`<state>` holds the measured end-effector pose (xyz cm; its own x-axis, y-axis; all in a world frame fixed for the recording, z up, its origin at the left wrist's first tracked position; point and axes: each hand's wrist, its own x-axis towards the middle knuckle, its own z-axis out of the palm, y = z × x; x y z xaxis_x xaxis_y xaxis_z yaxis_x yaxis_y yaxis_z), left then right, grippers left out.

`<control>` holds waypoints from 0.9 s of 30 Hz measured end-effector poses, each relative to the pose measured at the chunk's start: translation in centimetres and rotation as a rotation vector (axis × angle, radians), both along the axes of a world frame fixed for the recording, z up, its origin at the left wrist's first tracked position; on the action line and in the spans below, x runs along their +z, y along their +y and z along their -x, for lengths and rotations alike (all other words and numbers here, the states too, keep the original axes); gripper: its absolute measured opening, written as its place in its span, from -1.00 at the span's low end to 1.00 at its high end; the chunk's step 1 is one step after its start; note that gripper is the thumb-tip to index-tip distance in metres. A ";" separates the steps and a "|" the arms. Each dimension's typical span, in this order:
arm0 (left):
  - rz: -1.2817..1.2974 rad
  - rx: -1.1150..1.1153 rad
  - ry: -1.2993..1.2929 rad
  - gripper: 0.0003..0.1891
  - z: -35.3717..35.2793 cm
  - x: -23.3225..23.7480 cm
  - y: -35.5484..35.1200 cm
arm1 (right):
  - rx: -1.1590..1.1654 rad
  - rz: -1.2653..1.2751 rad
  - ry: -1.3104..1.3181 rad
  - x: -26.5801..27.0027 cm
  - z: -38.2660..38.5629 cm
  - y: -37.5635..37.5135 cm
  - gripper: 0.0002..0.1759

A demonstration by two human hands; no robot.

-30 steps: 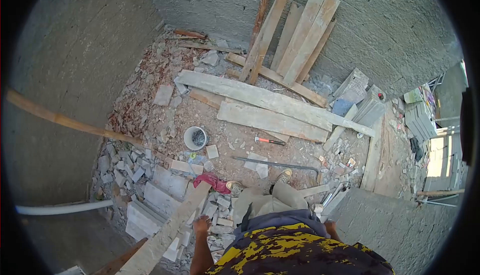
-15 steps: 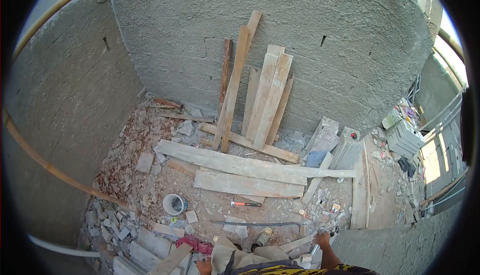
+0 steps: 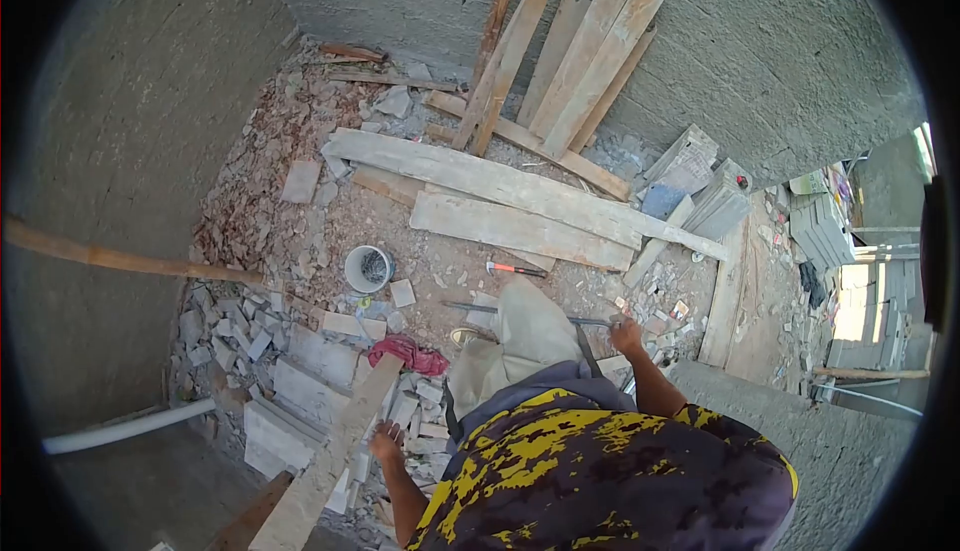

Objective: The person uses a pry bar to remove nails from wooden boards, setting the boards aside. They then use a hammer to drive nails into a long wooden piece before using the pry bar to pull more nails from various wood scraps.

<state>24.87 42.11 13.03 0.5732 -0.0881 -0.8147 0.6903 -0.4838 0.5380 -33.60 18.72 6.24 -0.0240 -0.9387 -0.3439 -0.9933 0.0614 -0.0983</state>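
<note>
A long dark crowbar lies across the rubble floor, its middle hidden behind my bent leg. At its right end is my right hand, with fingers curled round the bar. My left hand hangs open and holds nothing, just right of a long slanting plank. Beyond my knee, a hammer with an orange and black handle rests on the ground. A crumpled dark pink cloth lies at the plank's upper end.
A white bucket with grey contents stands left of the hammer. Weathered boards lie beyond it, and more planks lean on the rough wall. Broken blocks are heaped at left. Stacked grey blocks stand at right.
The view has tipped downward as I bend over, with my leg now in front of the crowbar. My right hand has come to the bar's right end. The crowbar has stayed in place.
</note>
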 end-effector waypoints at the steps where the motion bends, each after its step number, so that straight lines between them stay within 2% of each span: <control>1: 0.019 0.005 0.014 -0.61 -0.1 0.2 -0.2 | -0.364 -0.058 -0.290 7.8 -5.5 -2.8 -0.63; 3: 0.038 0.026 0.059 -0.55 0.2 -0.2 -0.5 | -0.201 0.137 -0.275 4.7 -5.5 -5.6 -0.68; 4: 0.023 0.027 0.069 -0.55 0.8 -0.5 0.1 | -0.241 0.135 -0.362 5.2 -5.8 -7.4 -0.69; 6: -0.030 0.023 0.129 -0.52 2.4 -1.0 0.7 | -0.306 0.045 -0.449 8.0 -6.6 -13.3 -0.69; 7: -0.051 0.027 0.169 -0.52 3.4 -1.3 0.9 | -0.320 0.108 -0.606 10.3 -7.7 -16.3 -0.72; 8: -0.058 0.029 0.176 -0.52 4.6 -0.9 0.8 | -0.274 0.166 -0.633 9.4 -6.7 -19.5 -0.71; 9: -0.127 0.040 0.215 -0.53 5.5 -0.5 0.5 | -0.314 0.166 -0.617 13.8 -8.9 -23.0 -0.71; 11: -0.233 0.061 0.292 -0.55 7.1 0.4 0.1 | -0.383 0.232 -0.736 14.9 -9.5 -30.6 -0.69; 12: -0.255 0.060 0.324 -0.55 7.3 0.9 0.3 | -0.316 0.301 -0.601 16.0 -9.9 -34.9 -0.68; 13: -0.270 0.047 0.350 -0.54 7.6 1.3 0.4 | -0.451 0.353 -0.762 17.3 -11.4 -39.1 -0.67; 17: -0.325 0.003 0.393 -0.54 7.1 1.8 -1.7 | -0.427 0.528 -1.037 22.1 -14.5 -58.6 -0.38; 19: -0.352 -0.021 0.390 -0.54 6.3 2.4 -3.9 | -0.459 0.581 -1.012 24.1 -15.7 -68.0 -0.16; 21: -0.369 -0.031 0.350 -0.54 5.3 3.0 -5.8 | -0.460 0.696 -0.669 24.9 -16.1 -76.8 0.08; 23: -0.351 -0.022 0.253 -0.54 4.0 4.0 -8.1 | -0.512 0.842 -0.619 24.2 -16.8 -83.9 0.22; 27: -0.283 0.023 0.136 -0.53 1.6 4.8 -11.1 | -0.535 0.704 -0.805 23.8 -19.0 -90.0 0.23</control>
